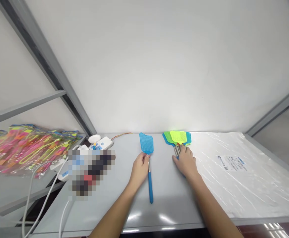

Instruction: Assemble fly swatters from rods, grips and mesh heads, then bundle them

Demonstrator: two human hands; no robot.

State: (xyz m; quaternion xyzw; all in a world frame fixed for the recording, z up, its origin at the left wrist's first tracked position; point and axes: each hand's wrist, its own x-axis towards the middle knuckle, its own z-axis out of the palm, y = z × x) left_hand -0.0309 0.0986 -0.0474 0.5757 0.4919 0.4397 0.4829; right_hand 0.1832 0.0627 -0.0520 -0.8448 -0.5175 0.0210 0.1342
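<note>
A blue fly swatter (150,185) lies on the grey tabletop, its mesh head toward the wall and its handle toward me. My left hand (139,168) pinches its metal shaft just below the head. To the right, several fly swatters (177,137) with green, yellow-green and blue heads are fanned on top of one another. Over their metal shafts and handles rests my right hand (186,162), with the fingers curled across the bundle and the thumb on its left side. The hand hides most of those handles.
A white plastic-wrapped sheet (253,188) with a label covers the table's right side. At left are a power strip (104,144), white cables (32,185) and a pixelated dark object (92,175). Bagged colourful items (30,148) fill the left shelf. A white wall (164,72) stands behind.
</note>
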